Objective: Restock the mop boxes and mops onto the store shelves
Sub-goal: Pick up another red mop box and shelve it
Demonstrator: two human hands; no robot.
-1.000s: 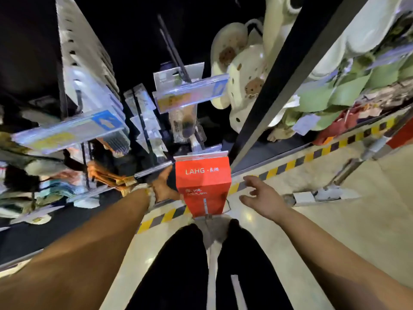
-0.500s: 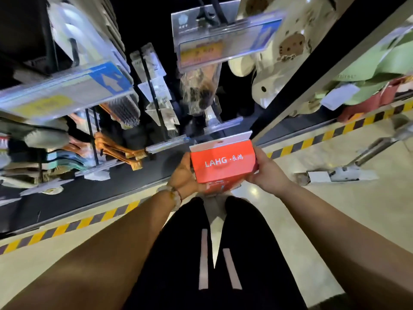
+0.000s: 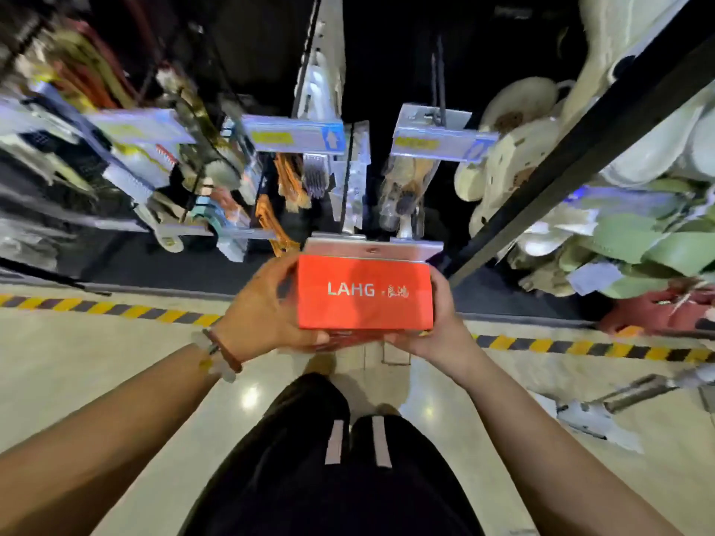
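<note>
Head view, red mop box (image 3: 363, 292) between left hand (image 3: 267, 303), right hand (image 3: 433, 326)

The red mop box (image 3: 363, 292) reads "LAHG" in white, followed by unreadable characters.

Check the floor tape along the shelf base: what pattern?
Yellow and black diagonal stripes on the floor tape, clearest in the head view.

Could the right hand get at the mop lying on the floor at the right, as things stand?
Probably not yet: the right hand and the left hand both grip the red box, and the mop lies low, off to its side.
</note>
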